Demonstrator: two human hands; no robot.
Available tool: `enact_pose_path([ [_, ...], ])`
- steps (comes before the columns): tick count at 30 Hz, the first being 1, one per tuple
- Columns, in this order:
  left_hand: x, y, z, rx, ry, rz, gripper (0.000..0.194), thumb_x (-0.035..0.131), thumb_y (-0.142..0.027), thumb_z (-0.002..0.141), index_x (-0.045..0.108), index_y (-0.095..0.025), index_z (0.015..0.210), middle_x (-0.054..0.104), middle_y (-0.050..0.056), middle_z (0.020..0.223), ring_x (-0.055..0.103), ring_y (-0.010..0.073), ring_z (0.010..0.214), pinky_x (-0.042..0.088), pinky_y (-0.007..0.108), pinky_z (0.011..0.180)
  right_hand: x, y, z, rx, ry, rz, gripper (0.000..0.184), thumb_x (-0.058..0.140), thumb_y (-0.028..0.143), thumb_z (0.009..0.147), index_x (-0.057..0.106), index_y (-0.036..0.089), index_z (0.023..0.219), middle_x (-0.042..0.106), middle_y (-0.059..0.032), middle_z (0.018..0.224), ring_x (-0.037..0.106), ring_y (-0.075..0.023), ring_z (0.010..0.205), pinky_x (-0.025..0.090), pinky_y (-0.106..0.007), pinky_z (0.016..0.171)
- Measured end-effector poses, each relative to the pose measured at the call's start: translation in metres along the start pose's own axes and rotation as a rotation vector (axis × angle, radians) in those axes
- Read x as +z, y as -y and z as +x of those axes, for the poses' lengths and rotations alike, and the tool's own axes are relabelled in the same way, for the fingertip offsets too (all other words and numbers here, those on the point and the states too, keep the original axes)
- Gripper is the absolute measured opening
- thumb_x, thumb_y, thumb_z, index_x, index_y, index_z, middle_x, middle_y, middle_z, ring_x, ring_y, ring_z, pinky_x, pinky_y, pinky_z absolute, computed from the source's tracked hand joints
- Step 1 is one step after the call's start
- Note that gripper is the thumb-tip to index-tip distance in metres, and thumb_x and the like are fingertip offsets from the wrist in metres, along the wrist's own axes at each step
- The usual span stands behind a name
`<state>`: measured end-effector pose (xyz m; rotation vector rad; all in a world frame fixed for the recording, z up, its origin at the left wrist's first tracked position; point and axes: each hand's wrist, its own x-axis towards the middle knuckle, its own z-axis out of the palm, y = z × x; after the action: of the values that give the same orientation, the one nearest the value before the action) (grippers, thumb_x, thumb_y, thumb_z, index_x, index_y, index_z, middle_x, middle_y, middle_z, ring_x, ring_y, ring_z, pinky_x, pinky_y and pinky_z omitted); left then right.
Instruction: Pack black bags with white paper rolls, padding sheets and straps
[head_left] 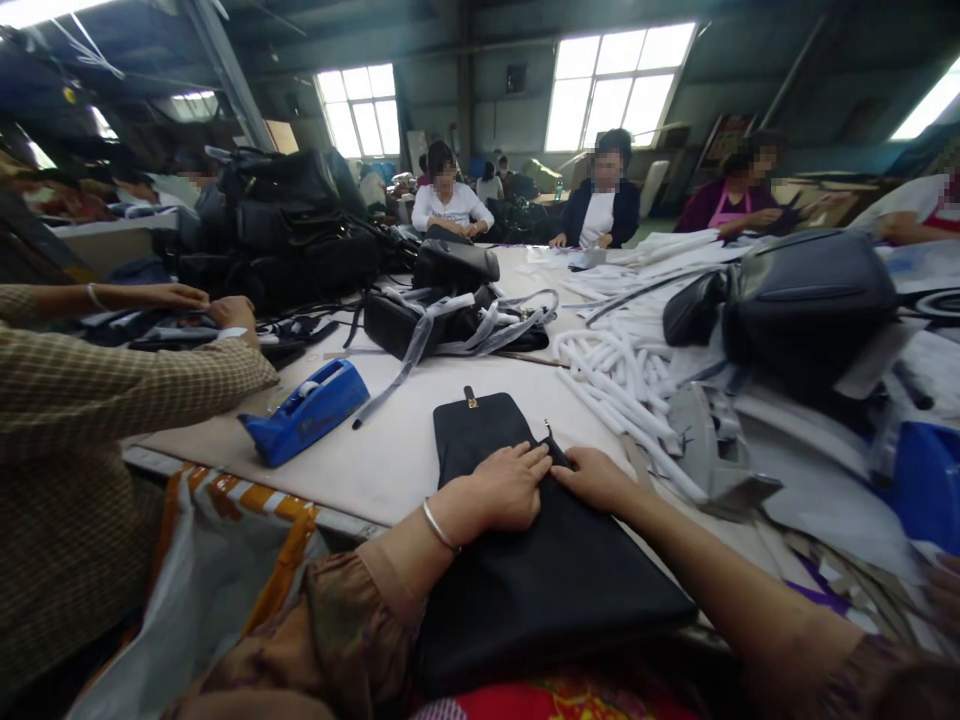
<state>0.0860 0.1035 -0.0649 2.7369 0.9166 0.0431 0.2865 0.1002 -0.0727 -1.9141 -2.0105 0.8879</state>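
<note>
A flat black leather bag (525, 560) lies in front of me, from the table edge into my lap, its flap with a small gold clasp pointing away. My left hand (510, 487) rests on top of it, fingers together and lying flat, a silver bangle on the wrist. My right hand (596, 478) sits beside it on the bag's right edge, fingers curled and pinching at the bag next to a small zipper pull. The two hands nearly touch.
A blue tape dispenser (307, 410) stands to the left on the table (390, 450). White rolled paper tubes (622, 385) lie right of the bag. Black bags (802, 300) and a pile of bags (285, 225) sit farther off. A co-worker's arm (112, 375) reaches in at left; several people sit at the far side.
</note>
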Motion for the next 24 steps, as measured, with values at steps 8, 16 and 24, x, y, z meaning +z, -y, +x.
enact_pose_path([
  [8,-0.001,-0.002,0.004,0.023,0.009,0.001,0.047,0.046,-0.028,0.089,0.058,-0.013,0.132,0.051,0.016,0.146,0.045,0.0316,0.136,0.033,0.045,0.113,-0.002,0.022,-0.011,-0.552,-0.004,-0.162,0.055,0.045,0.035,0.094,0.047,0.011,0.143,0.044,-0.0182,0.150,0.038,-0.0281,0.141,0.030,-0.042,0.117],
  [16,-0.041,-0.009,-0.071,-0.190,-0.136,-0.126,0.030,0.060,-0.030,0.086,0.064,-0.017,0.112,0.067,0.012,0.118,0.060,0.0256,0.113,0.045,0.037,0.101,0.022,0.001,-0.006,-0.573,0.238,-0.298,0.082,0.046,0.066,0.090,0.029,0.019,0.156,0.016,-0.0160,0.163,0.016,-0.0342,0.149,0.021,-0.053,0.120],
  [24,-0.022,-0.052,-0.154,-0.965,-0.264,-0.621,0.050,0.066,-0.061,0.077,0.059,-0.018,0.102,0.068,0.006,0.089,0.064,0.0223,0.079,0.048,0.031,0.067,0.022,0.004,-0.003,-0.584,0.224,-0.404,0.080,0.043,0.068,0.091,0.030,0.022,0.155,0.018,-0.0156,0.162,0.020,-0.0349,0.148,0.024,-0.053,0.119],
])
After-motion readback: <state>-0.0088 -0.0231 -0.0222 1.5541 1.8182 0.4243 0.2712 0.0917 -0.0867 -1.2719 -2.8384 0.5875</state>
